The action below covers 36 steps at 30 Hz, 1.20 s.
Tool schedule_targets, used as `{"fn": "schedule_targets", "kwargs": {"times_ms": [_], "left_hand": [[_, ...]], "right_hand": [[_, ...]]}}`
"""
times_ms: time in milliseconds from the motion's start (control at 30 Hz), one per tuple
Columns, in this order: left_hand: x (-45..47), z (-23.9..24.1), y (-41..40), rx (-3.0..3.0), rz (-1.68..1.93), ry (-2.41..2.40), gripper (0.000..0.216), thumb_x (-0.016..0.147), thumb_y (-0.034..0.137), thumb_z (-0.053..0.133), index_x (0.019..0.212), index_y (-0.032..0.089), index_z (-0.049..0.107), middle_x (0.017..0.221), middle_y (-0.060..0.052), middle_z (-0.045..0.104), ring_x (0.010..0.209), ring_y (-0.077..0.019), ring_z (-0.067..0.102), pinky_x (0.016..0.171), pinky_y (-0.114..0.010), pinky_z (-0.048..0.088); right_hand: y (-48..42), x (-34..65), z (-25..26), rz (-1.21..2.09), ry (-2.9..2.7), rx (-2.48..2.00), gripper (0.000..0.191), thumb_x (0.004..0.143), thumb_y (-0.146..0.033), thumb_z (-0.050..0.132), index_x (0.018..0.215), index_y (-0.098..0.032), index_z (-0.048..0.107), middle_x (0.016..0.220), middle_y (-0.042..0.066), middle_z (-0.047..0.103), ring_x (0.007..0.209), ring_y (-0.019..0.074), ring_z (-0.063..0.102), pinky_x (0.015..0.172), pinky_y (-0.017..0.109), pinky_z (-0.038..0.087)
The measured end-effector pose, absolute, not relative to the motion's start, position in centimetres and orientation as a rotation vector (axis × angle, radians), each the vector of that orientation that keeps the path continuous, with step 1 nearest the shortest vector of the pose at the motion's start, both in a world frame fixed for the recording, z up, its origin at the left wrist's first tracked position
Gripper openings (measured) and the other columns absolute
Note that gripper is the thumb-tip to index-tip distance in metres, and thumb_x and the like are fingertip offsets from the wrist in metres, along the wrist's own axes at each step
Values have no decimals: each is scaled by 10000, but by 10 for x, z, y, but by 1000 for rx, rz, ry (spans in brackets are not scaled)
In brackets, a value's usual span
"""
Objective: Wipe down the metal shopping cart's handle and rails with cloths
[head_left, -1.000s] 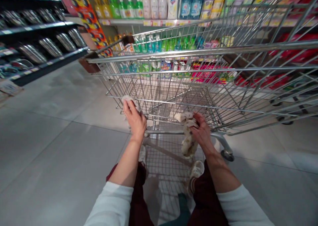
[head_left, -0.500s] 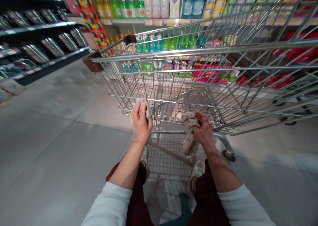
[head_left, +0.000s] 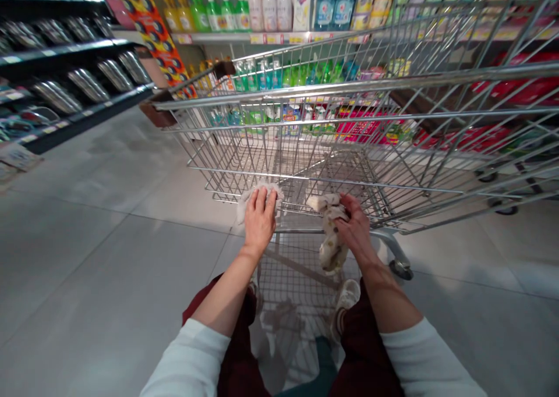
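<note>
A wire shopping cart (head_left: 279, 181) stands side-on in front of me. My left hand (head_left: 260, 218) presses a pale cleaning cloth (head_left: 243, 206) against the low wires of its side, fingers laid over the fabric. To the right, my right hand (head_left: 354, 225) grips a second, bunched cloth (head_left: 332, 248), off-white with dark spots, whose lower end hangs down. This cloth's upper end lies close to the cart's bottom side wires; whether it touches them I cannot tell. Part of each cloth is hidden behind my fingers.
Behind the cart, a shelf (head_left: 218, 38) carries pump bottles (head_left: 269, 7) and tubs. Metal containers (head_left: 87, 84) fill a dark rack at the left. A cart wheel (head_left: 400, 270) rests on the tiled floor (head_left: 100, 257) near my right shoe (head_left: 348, 297).
My left hand and its cloth have slid right and slightly down along the cart's side wires. My right hand has stayed nearly in place with its cloth.
</note>
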<state>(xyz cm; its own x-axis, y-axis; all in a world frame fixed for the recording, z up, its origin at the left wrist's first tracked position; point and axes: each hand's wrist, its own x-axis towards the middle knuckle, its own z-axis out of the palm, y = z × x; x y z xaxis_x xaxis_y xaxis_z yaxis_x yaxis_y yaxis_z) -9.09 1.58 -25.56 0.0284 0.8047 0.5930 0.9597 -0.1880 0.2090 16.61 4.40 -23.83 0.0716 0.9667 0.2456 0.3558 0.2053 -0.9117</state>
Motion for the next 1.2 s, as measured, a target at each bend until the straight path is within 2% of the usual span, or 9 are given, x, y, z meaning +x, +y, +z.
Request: {"fn": "schedule_targets", "kwargs": {"times_ms": [200, 300, 400, 500, 633, 867, 1033, 1100, 1200], "left_hand": [[-85, -249, 7, -2030, -896, -1955, 641, 794, 137, 633, 1426, 188, 542, 1416, -192, 538, 1239, -339, 534, 987, -469, 531], [-86, -246, 11, -1951, -1105, -1762, 574, 824, 167, 614, 1396, 196, 562, 1388, -172, 549, 1259, -309, 532, 1039, -458, 494], [-83, -242, 20, -1875, -1250, -1506, 581, 855, 143, 565, 1432, 189, 511, 1494, -179, 464, 1401, -309, 437, 1156, -494, 384], [-72, -238, 30, -1911, -1230, -1466, 617, 868, 93, 514, 1475, 188, 458, 1599, -172, 351, 1513, -325, 284, 1209, -541, 302], [-58, -241, 37, -1924, -1136, -1572, 645, 855, 10, 465, 1476, 183, 466, 1601, -169, 356, 1551, -328, 197, 1223, -566, 281], [-58, -262, 23, -2002, -898, -1804, 613, 867, 3, 459, 1466, 132, 471, 1507, -236, 453, 1426, -336, 431, 1133, -512, 432], [-69, -262, 11, -2132, -854, -1845, 604, 848, 33, 469, 1437, 157, 507, 1450, -212, 499, 1345, -324, 501, 1046, -482, 513], [-70, -259, 10, -2126, -912, -1821, 615, 823, 39, 518, 1426, 162, 521, 1428, -205, 508, 1321, -321, 514, 1036, -469, 521], [-65, -252, 13, -2060, -1113, -1658, 679, 809, 37, 533, 1470, 178, 464, 1477, -199, 451, 1375, -317, 466, 1109, -496, 460]], "right_hand": [[45, 168, -240, 733, -1494, -1346, 582, 713, -289, 640, 1291, -236, 585, 1213, 76, 710, 1019, 227, 696, 927, 389, 576], [46, 168, -241, 722, -1501, -1328, 564, 717, -294, 629, 1276, -234, 588, 1244, 79, 690, 1034, 222, 691, 952, 387, 564], [46, 168, -241, 731, -1491, -1329, 556, 703, -305, 649, 1253, -236, 599, 1240, 78, 693, 1018, 218, 696, 941, 379, 570], [46, 169, -241, 742, -1470, -1335, 586, 681, -292, 657, 1261, -228, 601, 1214, 79, 707, 1015, 223, 699, 934, 380, 576], [45, 169, -241, 743, -1500, -1332, 602, 698, -262, 634, 1297, -229, 588, 1231, 82, 705, 1005, 218, 703, 924, 379, 583], [43, 166, -238, 734, -1497, -1349, 596, 699, -272, 635, 1291, -217, 601, 1238, 82, 708, 1027, 216, 698, 957, 382, 570], [44, 166, -239, 743, -1476, -1363, 601, 694, -279, 647, 1290, -225, 602, 1217, 72, 719, 1002, 215, 703, 938, 372, 571], [44, 166, -239, 744, -1469, -1366, 601, 687, -272, 650, 1284, -226, 602, 1215, 71, 720, 999, 217, 704, 936, 374, 571], [44, 166, -238, 748, -1464, -1357, 602, 687, -260, 642, 1286, -223, 598, 1214, 71, 721, 998, 217, 705, 928, 372, 577]]}}
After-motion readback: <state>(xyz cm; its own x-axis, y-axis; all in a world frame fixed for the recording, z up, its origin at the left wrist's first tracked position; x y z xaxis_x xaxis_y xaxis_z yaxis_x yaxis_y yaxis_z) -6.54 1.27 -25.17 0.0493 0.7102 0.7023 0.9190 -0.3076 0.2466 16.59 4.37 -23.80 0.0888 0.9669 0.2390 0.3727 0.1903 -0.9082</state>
